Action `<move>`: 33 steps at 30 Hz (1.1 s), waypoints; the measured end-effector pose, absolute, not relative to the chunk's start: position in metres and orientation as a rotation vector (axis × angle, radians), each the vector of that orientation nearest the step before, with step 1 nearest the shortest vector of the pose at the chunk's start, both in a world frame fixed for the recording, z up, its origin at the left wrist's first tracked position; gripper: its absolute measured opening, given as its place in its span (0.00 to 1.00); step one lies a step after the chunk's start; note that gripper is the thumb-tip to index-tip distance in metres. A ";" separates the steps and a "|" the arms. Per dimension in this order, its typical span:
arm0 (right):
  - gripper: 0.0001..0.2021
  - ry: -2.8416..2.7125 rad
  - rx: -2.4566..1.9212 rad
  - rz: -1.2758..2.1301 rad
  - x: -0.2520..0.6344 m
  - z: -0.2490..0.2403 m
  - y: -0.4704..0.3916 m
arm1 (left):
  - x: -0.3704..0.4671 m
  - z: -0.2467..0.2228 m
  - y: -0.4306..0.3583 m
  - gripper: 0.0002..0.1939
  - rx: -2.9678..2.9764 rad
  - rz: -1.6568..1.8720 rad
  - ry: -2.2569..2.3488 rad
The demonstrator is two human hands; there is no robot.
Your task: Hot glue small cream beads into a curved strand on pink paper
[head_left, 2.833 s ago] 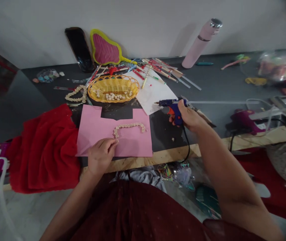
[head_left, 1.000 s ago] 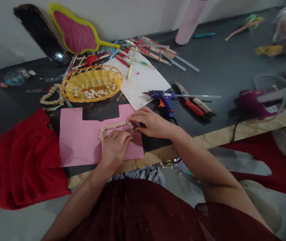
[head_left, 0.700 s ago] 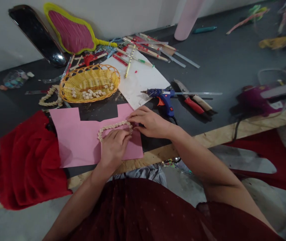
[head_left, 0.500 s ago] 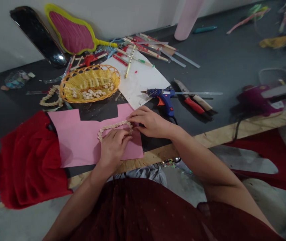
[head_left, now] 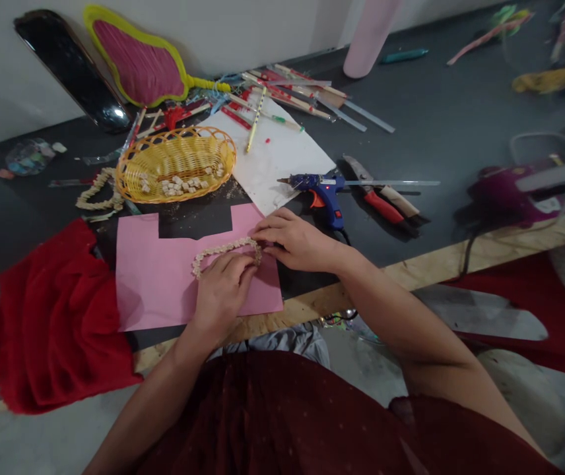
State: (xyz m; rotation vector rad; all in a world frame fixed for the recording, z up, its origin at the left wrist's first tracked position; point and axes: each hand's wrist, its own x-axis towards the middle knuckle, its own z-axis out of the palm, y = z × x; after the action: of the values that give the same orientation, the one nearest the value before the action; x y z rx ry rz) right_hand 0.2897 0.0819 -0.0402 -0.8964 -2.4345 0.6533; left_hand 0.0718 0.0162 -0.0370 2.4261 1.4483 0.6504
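Dark worktop (head_left: 441, 125) with a bare wooden front edge fills the view, cluttered w/ craft bits. Nearest the person, a pink sheet (head_left: 156, 280) lies flat by that edge, a red cloth (head_left: 55, 316) bunched just to its left. On the sheet sits an arched strip of small pale beads (head_left: 220, 249). Left hand (head_left: 220, 290) rests palm-down on the sheet, fingertips curled onto the strip's right end; right hand (head_left: 295, 241) comes in from the other side, fingers pinched at that same end. Both press or nip the strip, neither closed round a tool; whether the right actually grips a bead can't be told, the fingers hide it.

Just beyond the right hand lies a blue glue gun (head_left: 319, 188), nozzle over a white sheet (head_left: 277, 161), a red-handled cutter (head_left: 381, 198) beside it. Further back, a yellow basket (head_left: 176, 165) holds loose beads, a 2nd bead chain (head_left: 94, 194) at its left. At the wall: a pink fan (head_left: 138, 63), a dark phone (head_left: 69, 66), sticks, a pink bottle (head_left: 369, 33).

Risks, as a guess: fresh glue could burn or stick to fingertips; pressing 1 end could skew the arch or pop beads loose; the gun's nozzle could drip on the paper; a sleeve could snag its cord.
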 end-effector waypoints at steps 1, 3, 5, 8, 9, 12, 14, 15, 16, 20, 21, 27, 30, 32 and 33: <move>0.15 -2.437 -0.896 0.647 0.290 -0.040 0.082 | 0.072 -0.037 0.016 0.04 2.425 0.649 1.450; 0.15 -2.440 -0.897 0.640 0.289 -0.040 0.082 | 0.072 -0.038 0.016 0.04 2.418 0.655 1.457; 0.14 -2.439 -0.899 0.638 0.289 -0.041 0.082 | 0.072 -0.039 0.016 0.05 2.407 0.659 1.464; 0.14 -2.438 -0.900 0.631 0.289 -0.042 0.082 | 0.073 -0.040 0.017 0.05 2.393 0.655 1.472; 0.14 -2.437 -0.898 0.626 0.289 -0.042 0.082 | 0.073 -0.040 0.017 0.05 2.392 0.656 1.474; 0.14 -2.435 -0.896 0.624 0.289 -0.042 0.082 | 0.074 -0.037 0.017 0.06 2.408 0.668 1.472; 0.14 -2.436 -0.895 0.636 0.289 -0.041 0.081 | 0.075 -0.032 0.016 0.07 2.429 0.686 1.458; 0.14 -2.437 -0.894 0.645 0.289 -0.040 0.081 | 0.074 -0.029 0.016 0.07 2.437 0.700 1.449; 0.15 -2.436 -0.895 0.654 0.290 -0.040 0.081 | 0.072 -0.026 0.015 0.07 2.444 0.719 1.439; 0.16 -2.417 -0.894 0.696 0.291 -0.040 0.082 | 0.056 -0.018 0.012 0.08 2.508 0.795 1.442; 0.17 -2.411 -0.894 0.703 0.291 -0.040 0.082 | 0.051 -0.019 0.012 0.09 2.538 0.778 1.448; 0.19 -2.395 -0.899 0.693 0.290 -0.042 0.082 | 0.041 -0.026 0.002 0.16 2.779 0.372 1.316; 0.21 -2.404 -0.892 0.673 0.290 -0.042 0.082 | 0.047 -0.026 -0.003 0.19 2.856 0.348 1.354; 0.21 -2.409 -0.889 0.658 0.291 -0.042 0.081 | 0.049 -0.025 -0.004 0.21 2.878 0.335 1.366; 0.21 -2.410 -0.888 0.651 0.291 -0.041 0.081 | 0.050 -0.025 -0.004 0.22 2.882 0.326 1.365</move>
State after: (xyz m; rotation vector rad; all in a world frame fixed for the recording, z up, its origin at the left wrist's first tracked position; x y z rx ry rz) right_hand 0.2906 0.0810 -0.0413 -0.8884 -2.4099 0.6514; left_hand 0.0501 -0.0043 -0.0252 2.8818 1.3645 0.3260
